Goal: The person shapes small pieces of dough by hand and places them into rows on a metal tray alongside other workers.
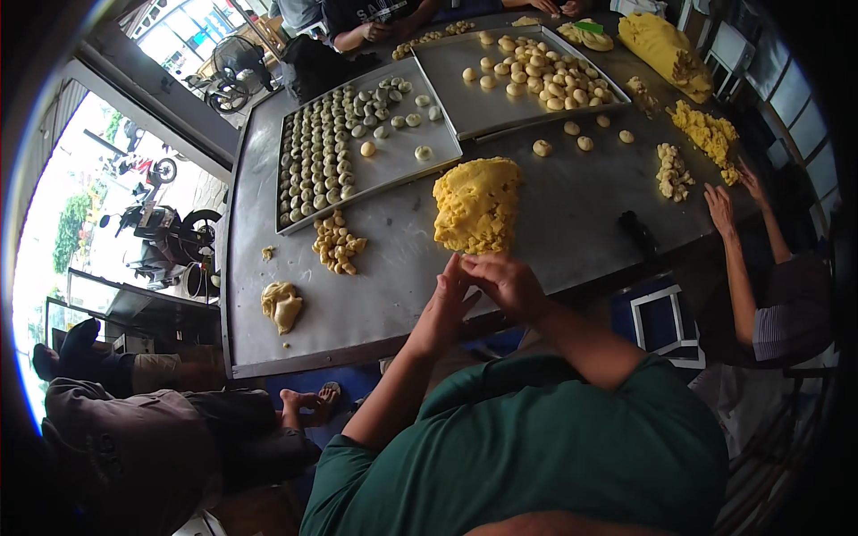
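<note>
My left hand (440, 308) and my right hand (511, 288) meet at the table's near edge. Their fingertips come together with the fingers bent inward, and whatever lies between them is hidden. Just beyond the fingers sits a big crumbly yellow mound of dough or filling (478, 204). Behind it to the left, a metal tray (393, 172) carries rows of small greenish-grey balls, plus a couple of paler ones. Another tray (456, 76) farther back holds many pale yellow dough balls (550, 73). A few loose dough balls (584, 143) rest on the metal table to the right.
Small dough pieces (336, 245) and a smooth dough lump (282, 306) lie at left. At right are a yellow crumbly heap (704, 129), a pile of pale pieces (674, 173), a large yellow block (666, 54) and a co-worker's hands (722, 207). Other people stand around the table (393, 330).
</note>
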Available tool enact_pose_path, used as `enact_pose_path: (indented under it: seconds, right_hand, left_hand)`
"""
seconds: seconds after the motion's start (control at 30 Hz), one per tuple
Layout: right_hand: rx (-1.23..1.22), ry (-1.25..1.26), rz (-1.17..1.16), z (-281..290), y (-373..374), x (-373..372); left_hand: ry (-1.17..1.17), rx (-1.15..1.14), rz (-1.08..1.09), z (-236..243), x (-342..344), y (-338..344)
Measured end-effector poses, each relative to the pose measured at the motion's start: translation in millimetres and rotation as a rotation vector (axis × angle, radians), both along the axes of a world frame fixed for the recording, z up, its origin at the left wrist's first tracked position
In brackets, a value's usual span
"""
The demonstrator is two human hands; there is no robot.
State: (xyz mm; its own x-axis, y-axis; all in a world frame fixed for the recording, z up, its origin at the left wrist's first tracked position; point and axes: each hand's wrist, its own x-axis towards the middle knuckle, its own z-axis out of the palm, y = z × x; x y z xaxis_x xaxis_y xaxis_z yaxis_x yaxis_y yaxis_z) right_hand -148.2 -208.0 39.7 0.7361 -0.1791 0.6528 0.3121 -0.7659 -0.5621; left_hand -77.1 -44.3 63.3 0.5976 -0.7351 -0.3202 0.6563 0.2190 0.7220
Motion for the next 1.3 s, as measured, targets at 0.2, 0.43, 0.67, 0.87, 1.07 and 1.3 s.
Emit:
enact_pose_path:
  seconds: [0.2,0.43,0.67,0.87,1.07,1.3]
  right_hand:
    - [0.149,0.073,0.072,34,22,-12]
    - [-0.442,0.120,0.138,40,13,-14]
    - [0.291,0.402,0.141,44,24,-7]
    - [-0.130,0.218,0.118,21,21,0]
    - [0.100,0.317,0.155,33,26,-9]
    - [0.229,0.430,0.146,36,21,-1]
  left_hand:
    - [-1.207,0.652,-0.321,13,36,18]
    - [-1.355,0.468,-0.422,26,37,15]
    - [-1.080,0.680,-0.329,24,43,25]
    - [-1.109,0.500,-0.230,29,32,20]
    - [-1.120,0.635,-0.383,18,44,27]
    - [-1.153,0.482,-0.180,27,30,18]
